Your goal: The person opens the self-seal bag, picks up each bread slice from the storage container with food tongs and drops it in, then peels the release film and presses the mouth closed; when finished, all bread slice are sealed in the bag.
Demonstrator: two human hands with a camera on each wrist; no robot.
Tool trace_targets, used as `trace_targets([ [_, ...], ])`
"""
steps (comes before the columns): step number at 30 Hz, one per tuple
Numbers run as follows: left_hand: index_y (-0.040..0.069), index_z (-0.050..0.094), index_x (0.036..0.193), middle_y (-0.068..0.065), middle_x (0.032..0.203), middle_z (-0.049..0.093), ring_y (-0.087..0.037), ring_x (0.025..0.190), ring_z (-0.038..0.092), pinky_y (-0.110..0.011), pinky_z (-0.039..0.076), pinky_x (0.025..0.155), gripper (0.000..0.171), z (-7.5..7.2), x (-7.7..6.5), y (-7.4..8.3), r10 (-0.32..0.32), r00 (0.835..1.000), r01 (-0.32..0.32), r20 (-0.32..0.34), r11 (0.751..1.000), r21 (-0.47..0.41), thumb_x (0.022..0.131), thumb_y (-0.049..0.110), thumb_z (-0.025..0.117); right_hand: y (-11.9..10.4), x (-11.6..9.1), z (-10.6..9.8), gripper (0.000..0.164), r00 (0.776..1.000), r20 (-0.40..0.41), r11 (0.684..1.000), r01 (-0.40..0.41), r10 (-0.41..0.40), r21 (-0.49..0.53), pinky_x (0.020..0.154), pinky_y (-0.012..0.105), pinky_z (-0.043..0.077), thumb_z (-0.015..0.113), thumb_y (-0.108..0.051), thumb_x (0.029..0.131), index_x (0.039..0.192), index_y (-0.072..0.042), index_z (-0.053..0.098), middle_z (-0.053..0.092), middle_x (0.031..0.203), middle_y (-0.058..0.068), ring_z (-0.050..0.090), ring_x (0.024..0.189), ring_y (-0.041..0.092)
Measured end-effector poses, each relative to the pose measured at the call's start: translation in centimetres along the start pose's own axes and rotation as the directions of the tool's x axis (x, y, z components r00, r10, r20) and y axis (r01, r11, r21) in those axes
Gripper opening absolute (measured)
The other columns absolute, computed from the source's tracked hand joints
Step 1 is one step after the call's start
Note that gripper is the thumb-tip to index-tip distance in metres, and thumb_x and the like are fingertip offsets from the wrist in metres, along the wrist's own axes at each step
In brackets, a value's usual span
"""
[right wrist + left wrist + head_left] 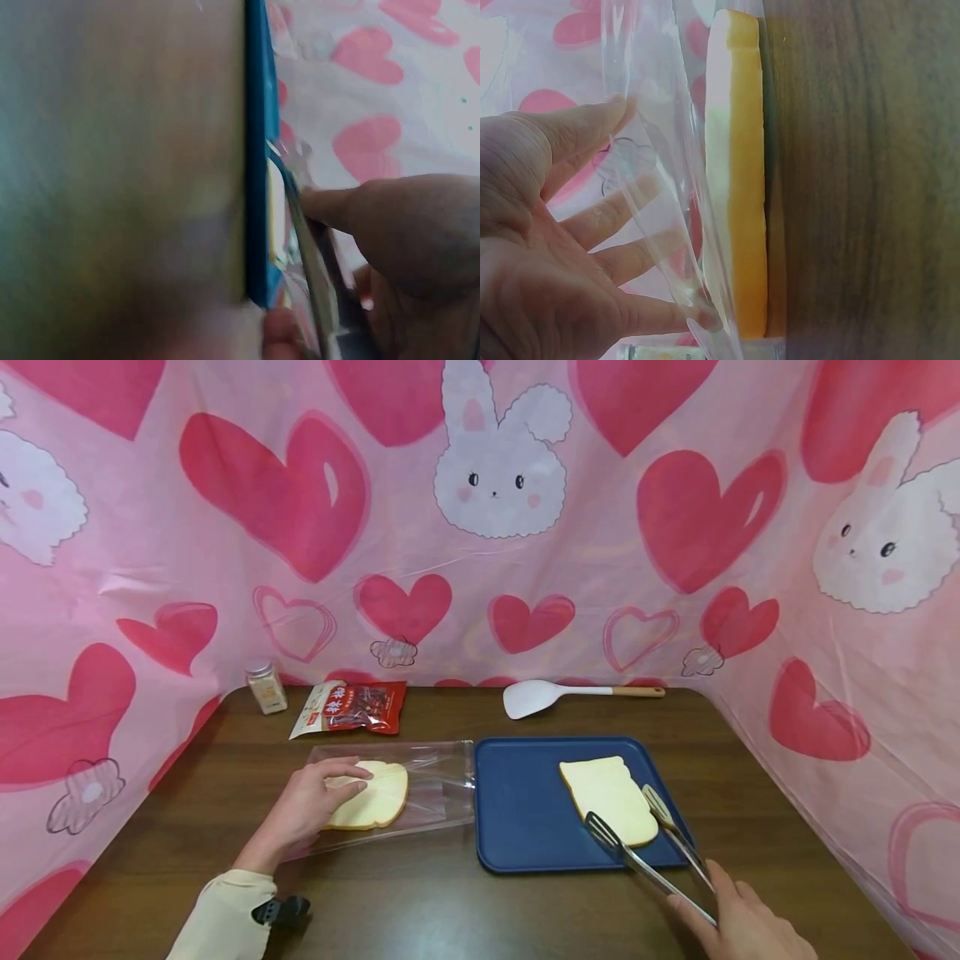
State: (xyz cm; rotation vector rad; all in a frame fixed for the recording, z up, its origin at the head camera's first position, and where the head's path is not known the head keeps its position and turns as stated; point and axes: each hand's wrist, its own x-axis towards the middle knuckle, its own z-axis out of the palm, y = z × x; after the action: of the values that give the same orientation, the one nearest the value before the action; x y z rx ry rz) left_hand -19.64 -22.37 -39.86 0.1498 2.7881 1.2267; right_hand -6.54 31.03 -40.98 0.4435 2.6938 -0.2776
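A slice of bread (384, 795) lies in a clear plastic bag (442, 785) on the table, left of a blue tray (517, 810). Over the bag's left end is my left hand (318, 793), fingers spread and relaxed; in the left wrist view, several fingers show through the film beside the slice (746, 180). My right hand (750, 922) grips metal tongs (660, 881) with slotted dark and beige tips. The tongs' arms stand apart, one tip at each side of a second bread slice (611, 793) lying on the tray. The right wrist view is blurred.
At the back left stand a small glass jar (266, 687) with a metal lid and a red and white food packet (356, 707). A white spatula (551, 695) with a wooden handle lies behind the tray. Heart-patterned pink cloth (495, 560) hangs around the brown table (420, 902).
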Motion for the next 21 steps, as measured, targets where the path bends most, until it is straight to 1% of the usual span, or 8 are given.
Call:
trace_targets([
  [3,0.015,0.080,0.121,-0.022,0.156,0.055,-0.055,0.150,0.035,-0.077,0.029,0.116,0.023,0.0,-0.1,0.0,0.007,1.000,-0.007,-0.001,1.000,0.001,0.101,0.024,0.072,0.9,0.4,-0.9,0.117,0.998,0.002,0.998,0.067,-0.067,-0.013,0.082,0.076,0.054,0.055,-0.088,0.085,0.149,0.009,0.040,0.058,0.128,0.041,0.064,0.103,0.054],
  [6,0.015,0.080,0.122,-0.022,0.156,0.054,-0.055,0.150,0.036,-0.076,0.031,0.115,0.024,-0.1,-0.1,0.0,0.012,1.000,-0.012,0.005,1.000,0.003,0.101,0.026,0.072,1.2,0.7,-1.2,0.114,0.994,0.000,0.994,0.106,-0.106,0.001,0.083,0.077,0.053,0.059,-0.083,0.087,0.149,0.011,0.041,0.058,0.131,0.041,0.062,0.110,0.056],
  [8,0.015,0.079,0.122,-0.022,0.157,0.054,-0.055,0.150,0.035,-0.077,0.030,0.114,0.025,-0.1,-0.1,0.0,0.010,1.000,-0.010,0.008,1.000,-0.003,0.102,0.026,0.071,1.0,0.7,-1.1,0.112,0.994,-0.001,0.994,0.108,-0.108,0.024,0.082,0.075,0.054,0.061,-0.083,0.086,0.146,0.011,0.045,0.063,0.123,0.036,0.065,0.105,0.050],
  [10,0.014,0.080,0.122,-0.023,0.156,0.054,-0.055,0.149,0.036,-0.076,0.031,0.115,0.025,-0.1,-0.1,0.1,0.016,1.000,-0.015,0.004,1.000,-0.008,0.102,0.025,0.071,0.5,0.6,-0.8,0.108,0.994,-0.004,0.993,0.107,-0.107,0.041,0.081,0.073,0.056,0.062,-0.082,0.086,0.140,0.011,0.049,0.066,0.112,0.028,0.066,0.098,0.042],
  [13,0.013,0.080,0.120,-0.023,0.155,0.056,-0.054,0.148,0.039,-0.073,0.034,0.115,0.023,0.0,-0.1,0.0,0.030,0.999,-0.030,-0.013,0.999,-0.011,0.101,0.022,0.072,-0.3,0.4,-0.5,0.108,0.995,-0.003,0.995,0.095,-0.095,0.042,0.079,0.072,0.057,0.062,-0.083,0.085,0.137,0.011,0.050,0.066,0.106,0.022,0.065,0.092,0.035],
  [14,0.013,0.081,0.119,-0.023,0.154,0.057,-0.053,0.148,0.040,-0.072,0.035,0.115,0.021,0.1,-0.1,0.0,0.036,0.999,-0.036,-0.020,0.999,-0.009,0.101,0.020,0.072,-0.5,0.4,-0.5,0.109,0.996,0.001,0.995,0.088,-0.088,0.040,0.079,0.071,0.057,0.061,-0.084,0.085,0.137,0.011,0.050,0.066,0.106,0.023,0.065,0.091,0.035],
  [18,0.013,0.081,0.118,-0.023,0.153,0.057,-0.053,0.148,0.041,-0.072,0.035,0.115,0.021,0.1,0.0,0.0,0.041,0.999,-0.041,-0.024,0.999,-0.002,0.101,0.019,0.072,-0.9,0.5,-0.5,0.119,0.998,0.002,0.997,0.069,-0.069,0.020,0.079,0.072,0.057,0.058,-0.089,0.083,0.143,0.014,0.045,0.066,0.117,0.033,0.067,0.094,0.038],
  [21,0.014,0.081,0.119,-0.023,0.154,0.057,-0.054,0.148,0.041,-0.073,0.035,0.114,0.022,0.1,0.0,-0.1,0.037,0.999,-0.037,-0.019,0.999,0.005,0.101,0.021,0.072,-1.1,0.7,-0.5,0.123,0.998,-0.006,0.998,0.058,-0.058,0.015,0.078,0.070,0.058,0.056,-0.091,0.081,0.145,0.013,0.044,0.066,0.118,0.033,0.067,0.090,0.036],
])
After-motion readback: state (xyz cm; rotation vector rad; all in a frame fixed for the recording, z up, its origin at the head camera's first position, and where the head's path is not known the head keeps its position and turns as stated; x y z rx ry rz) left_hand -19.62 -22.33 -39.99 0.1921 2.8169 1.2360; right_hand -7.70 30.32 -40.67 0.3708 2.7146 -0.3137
